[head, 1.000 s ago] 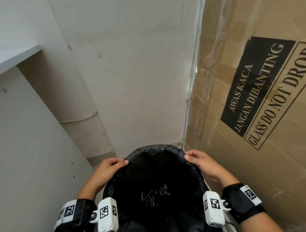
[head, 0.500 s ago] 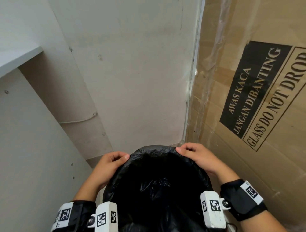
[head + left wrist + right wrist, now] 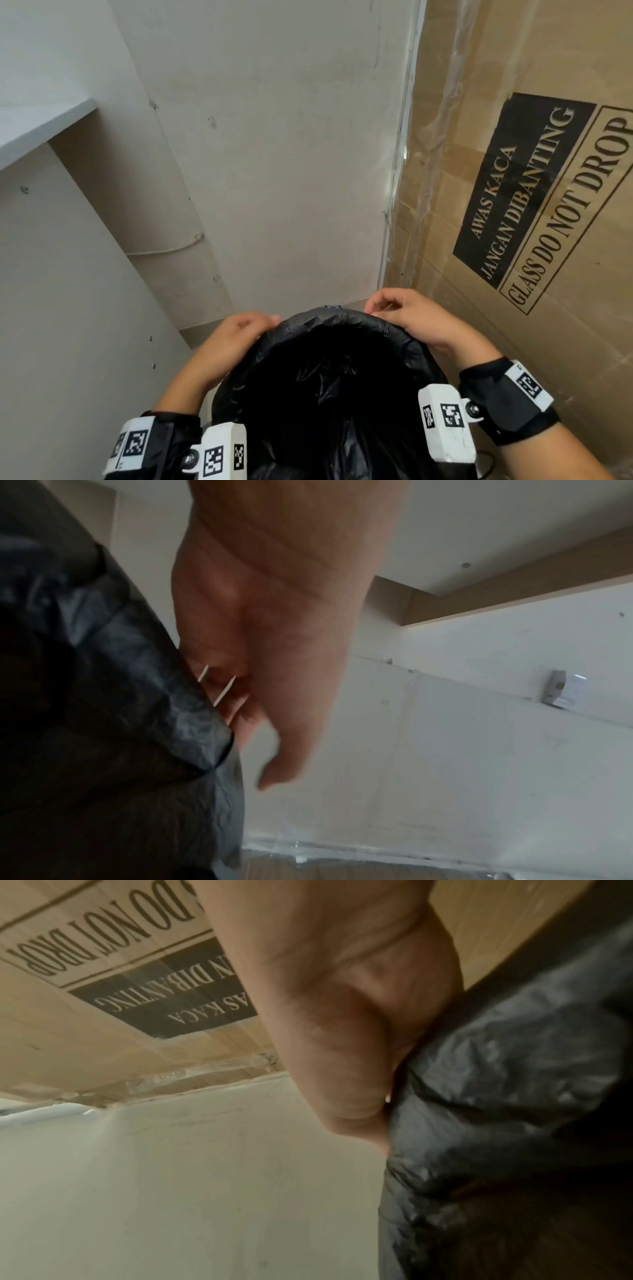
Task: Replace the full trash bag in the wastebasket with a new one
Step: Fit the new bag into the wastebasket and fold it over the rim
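A black trash bag [image 3: 337, 383] lines the wastebasket, its edge folded outward over the round rim; the basket itself is almost wholly hidden beneath it. My left hand [image 3: 241, 330] curls over the bag's edge at the far left of the rim. At the far right of the rim my right hand [image 3: 402, 313] has bent fingers pinching the same edge. In the left wrist view the left hand [image 3: 270, 669] lies against the crinkled bag [image 3: 130, 702]. The right wrist view shows the right hand [image 3: 356, 1020] pressed to the bag [image 3: 514, 1096].
A tall cardboard box [image 3: 534, 192] printed "GLASS DO NOT DROP" stands tight against the basket's right side. A pale wall [image 3: 291, 154] is straight ahead. A white cabinet panel [image 3: 68, 308] with a shelf [image 3: 41, 126] closes in the left side.
Both hands have slid along the bag's rim toward its far side and closer together. The right hand's fingers have curled more tightly on the edge.
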